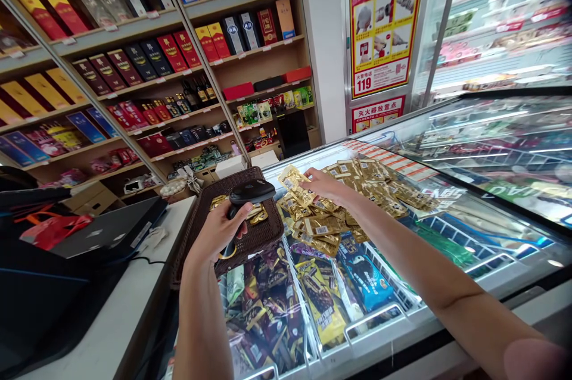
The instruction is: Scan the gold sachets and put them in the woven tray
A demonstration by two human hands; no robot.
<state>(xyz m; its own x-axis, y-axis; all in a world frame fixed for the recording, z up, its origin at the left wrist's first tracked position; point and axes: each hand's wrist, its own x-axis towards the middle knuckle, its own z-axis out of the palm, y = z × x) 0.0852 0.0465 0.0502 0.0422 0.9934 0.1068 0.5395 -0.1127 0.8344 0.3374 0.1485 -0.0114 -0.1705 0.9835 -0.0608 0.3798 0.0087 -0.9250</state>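
My left hand [223, 226] is wrapped round the handle of a black barcode scanner [252, 190], whose head points right, above a dark brown woven basket [185, 261]. Some gold packets [259, 216] lie inside that basket. In my right hand [324, 184], pinched between thumb and fingers, is a gold foil packet [292, 179], lifted at the edge of a heap of similar gold packets [324, 225]. The heap spreads over the glass top of a chest freezer, partly behind my right forearm.
Under the glass, the freezer [330, 362] holds wrapped ice creams in wire baskets. A white counter [147, 290] with dark equipment stands at left. Shelves [196, 11] of boxed goods line the back wall, beside a red fire-hydrant poster [384, 22].
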